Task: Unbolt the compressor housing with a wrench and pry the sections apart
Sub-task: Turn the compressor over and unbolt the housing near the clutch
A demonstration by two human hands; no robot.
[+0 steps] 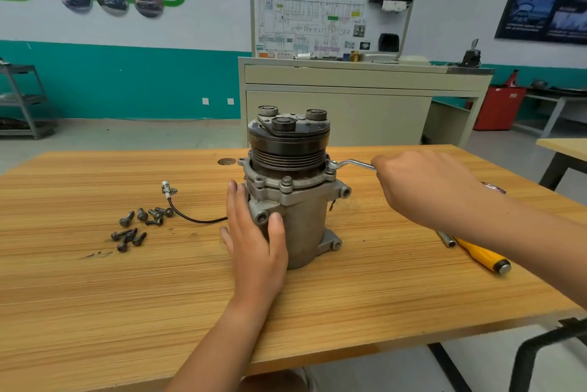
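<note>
Mid-counter (95, 280), compressor (298, 220) stands upright, pulley on top, so flange bolts are reachable from side. Wrench (351, 164) ring sits on right flange bolt. Right hand (425, 188) curls round handle, far out for leverage. Left hand (254, 233), fingers straight, presses housing flank, likely bracing against twist. Front bolt (286, 182) seated. Loose bolts (136, 226) heaped left, out of way. Yellow screwdriver (482, 255) near right, likely for prying.
</note>
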